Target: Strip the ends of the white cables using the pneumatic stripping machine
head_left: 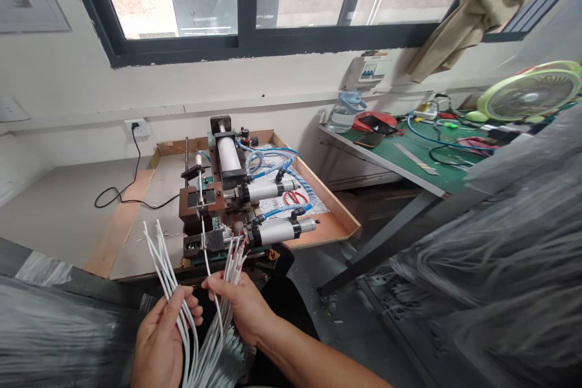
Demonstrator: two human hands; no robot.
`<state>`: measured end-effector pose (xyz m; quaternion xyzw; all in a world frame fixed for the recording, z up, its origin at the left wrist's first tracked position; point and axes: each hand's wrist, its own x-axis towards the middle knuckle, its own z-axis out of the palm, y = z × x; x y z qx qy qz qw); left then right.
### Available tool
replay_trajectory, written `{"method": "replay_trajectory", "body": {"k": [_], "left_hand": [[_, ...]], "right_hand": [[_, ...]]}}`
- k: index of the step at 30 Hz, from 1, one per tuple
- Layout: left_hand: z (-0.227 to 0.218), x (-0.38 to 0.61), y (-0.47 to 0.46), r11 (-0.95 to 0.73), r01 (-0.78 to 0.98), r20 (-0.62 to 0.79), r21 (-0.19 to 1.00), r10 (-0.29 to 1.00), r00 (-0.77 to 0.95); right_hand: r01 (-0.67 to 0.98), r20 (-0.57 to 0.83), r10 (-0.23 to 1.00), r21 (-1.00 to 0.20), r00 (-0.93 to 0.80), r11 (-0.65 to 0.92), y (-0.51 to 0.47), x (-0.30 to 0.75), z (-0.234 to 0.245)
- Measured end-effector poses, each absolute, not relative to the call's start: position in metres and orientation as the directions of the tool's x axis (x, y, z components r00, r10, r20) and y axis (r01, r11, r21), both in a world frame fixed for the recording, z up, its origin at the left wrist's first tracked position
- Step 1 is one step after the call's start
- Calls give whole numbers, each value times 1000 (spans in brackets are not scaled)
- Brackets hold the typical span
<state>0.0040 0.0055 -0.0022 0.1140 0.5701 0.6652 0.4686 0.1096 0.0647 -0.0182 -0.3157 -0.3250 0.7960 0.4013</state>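
Note:
Several white cables (164, 260) stand up out of my left hand (166, 330), pinched between thumb and fingers. My right hand (243, 300) is closed around a thicker bunch of white cables (233, 264), some with reddish tips. Between its thumb and forefinger it also pinches a single white cable (207, 257), whose upper end reaches the front of the pneumatic wire-stripping machine (213, 194). The lower lengths of the cables run together toward my lap. Silver air cylinders (277, 231) lie along the machine's right side.
A wooden-edged tray (318, 194) surrounds the machine, with blue air hoses (273, 160) in it. To the right, a green-topped table (400, 160) bears a water jug (348, 110), a fan (530, 97) and tools. Plastic-wrapped cable bundles (513, 267) flank me. A black cord (131, 185) crosses the bench.

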Motion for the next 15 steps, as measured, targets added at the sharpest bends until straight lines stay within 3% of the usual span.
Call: {"method": "replay_trajectory", "body": {"k": [7, 15], "left_hand": [[4, 5, 3, -17, -499, -265, 866, 832, -488], [9, 6, -5, 11, -360, -220, 933, 809, -546]], "right_hand": [[-421, -137, 753, -758, -644, -498, 60, 114, -30], [-232, -58, 462, -805, -885, -546, 33, 125, -48]]}}
